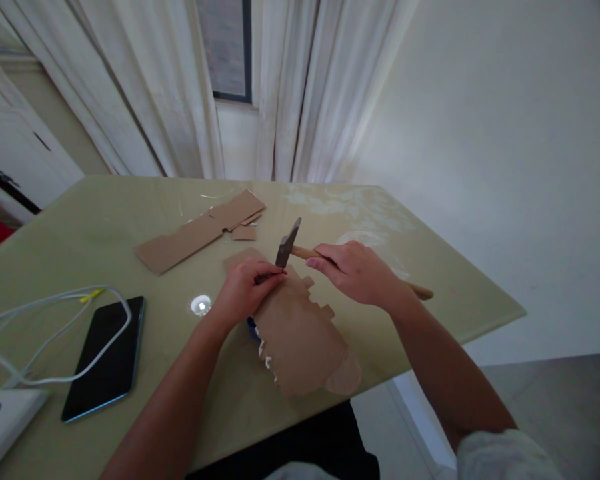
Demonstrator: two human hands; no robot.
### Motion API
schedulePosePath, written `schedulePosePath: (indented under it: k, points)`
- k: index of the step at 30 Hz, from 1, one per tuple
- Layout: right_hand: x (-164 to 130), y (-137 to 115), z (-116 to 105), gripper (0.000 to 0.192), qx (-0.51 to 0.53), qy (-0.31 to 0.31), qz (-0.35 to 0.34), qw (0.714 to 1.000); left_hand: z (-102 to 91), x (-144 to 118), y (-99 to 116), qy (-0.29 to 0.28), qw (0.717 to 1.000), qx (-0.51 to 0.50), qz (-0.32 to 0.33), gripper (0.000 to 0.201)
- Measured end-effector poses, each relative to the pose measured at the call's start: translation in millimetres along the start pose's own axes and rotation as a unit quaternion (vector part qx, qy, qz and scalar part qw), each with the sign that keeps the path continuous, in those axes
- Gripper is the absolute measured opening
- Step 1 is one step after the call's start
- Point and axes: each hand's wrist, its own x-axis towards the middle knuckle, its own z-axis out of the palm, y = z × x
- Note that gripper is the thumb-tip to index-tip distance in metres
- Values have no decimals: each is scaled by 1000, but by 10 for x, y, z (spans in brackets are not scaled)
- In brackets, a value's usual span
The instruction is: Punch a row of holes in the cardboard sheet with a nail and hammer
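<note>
A hammer [286,247] with a dark metal head and a wooden handle is in my right hand [357,272], its fingers wrapped round the handle. The hammer's head points down, right at the fingertips of my left hand [245,290]. Those fingers are pinched together over the upper end of a brown cardboard piece [300,333]; whatever small thing they hold is too hidden to name. The cardboard has small tabs along its right side, a rounded flap at its near end and white blobs along its left edge. Something blue [253,328] peeks out beneath it.
Flat cardboard strips [200,233] lie farther back on the pale green table [170,367]. To the left are a black tablet or phone [107,353], a looped white cable [55,381] and a white box-shaped device [5,427]. A bright round spot shows beside my left wrist.
</note>
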Motion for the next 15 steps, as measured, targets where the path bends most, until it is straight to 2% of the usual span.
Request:
schedulePosePath:
  k: [6,11,15]
  points:
    - [-23,18,8,46,25,30,-7,999,3,2,2,-3,1000,1,0,20]
    - [-12,26,40,44,31,-1,-9,999,17,6,-30,-4,1000,8,-4,19]
    - [-23,44,36,44,34,23,-11,999,17,4,-36,-6,1000,-5,0,19]
